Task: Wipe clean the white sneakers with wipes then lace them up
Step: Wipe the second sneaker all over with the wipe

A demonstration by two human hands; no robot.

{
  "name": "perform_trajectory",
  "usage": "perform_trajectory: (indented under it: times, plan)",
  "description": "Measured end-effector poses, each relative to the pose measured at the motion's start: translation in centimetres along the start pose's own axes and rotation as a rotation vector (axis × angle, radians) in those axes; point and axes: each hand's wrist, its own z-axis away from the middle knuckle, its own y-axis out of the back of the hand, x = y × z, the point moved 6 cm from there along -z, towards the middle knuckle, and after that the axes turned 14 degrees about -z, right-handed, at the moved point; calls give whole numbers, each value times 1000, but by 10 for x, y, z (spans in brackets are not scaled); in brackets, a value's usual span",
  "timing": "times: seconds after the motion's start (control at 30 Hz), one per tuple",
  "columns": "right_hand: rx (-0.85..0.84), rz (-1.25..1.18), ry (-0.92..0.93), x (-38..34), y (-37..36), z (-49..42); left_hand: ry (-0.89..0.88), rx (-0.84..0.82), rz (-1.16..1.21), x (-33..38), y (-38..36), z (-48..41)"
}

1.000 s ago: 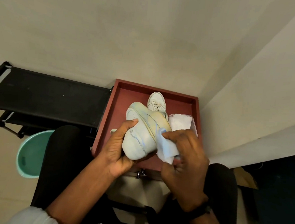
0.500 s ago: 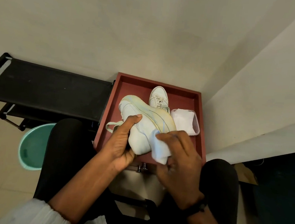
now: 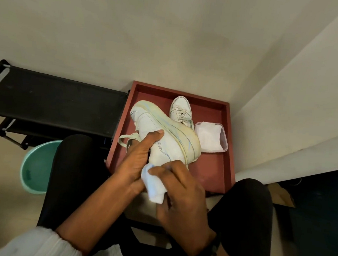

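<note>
Both hands meet at the near edge of the red-brown tray (image 3: 230, 153), touching each other over its front rim. The left hand (image 3: 135, 161) grips the held sneaker (image 3: 163, 135) from the left, its thumb pressed flat on the white side panel and its other fingers hidden under the shoe. The right hand (image 3: 181, 193) has its fingers curled round a folded white wipe (image 3: 153, 185) and presses it against the near end of that sneaker; the wipe and the knuckles cover that end, so I cannot tell how much of it is reached.

The held sneaker hangs tilted above the left half of the tray, its yellowed sole turned up and to the right, and a loose lace loop (image 3: 126, 138) drops over the tray's left rim. Behind it, at the tray's far side, the second sneaker (image 3: 180, 110) stands on the tray floor, laced and partly hidden by the held shoe's sole. At the right side of the tray lies a clear container of wipes (image 3: 212, 137), its left edge just beside that sole.

Left of the tray stands a black rack (image 3: 54, 106), touching or nearly touching its rim, and nearer than that a teal basin (image 3: 38, 164) sits on the floor, half hidden by a black-trousered knee (image 3: 75, 171). A black wristband (image 3: 211, 250) circles the right wrist.
</note>
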Motion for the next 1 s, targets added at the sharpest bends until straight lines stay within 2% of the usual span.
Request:
perform_trajectory:
  times: [0.1,0.3,0.47,0.77,0.83,1.0]
  plan:
    - [34,-24,15,-3,10,-3,-49,40,-20,1,2,0]
    - [330,135,-76,33,70,-23,-135,56,-12,4,3,-3]
    - [276,107,-109,47,57,-18,-130,27,-3,4,2,-2]
    - [38,-19,-7,15,14,0,-159,40,-60,3,8,-3]
    - [60,-10,1,13,26,-5,-163,43,-54,3,8,-3]
    - [273,96,-48,33,72,-24,-177,51,-62,4,8,-5]
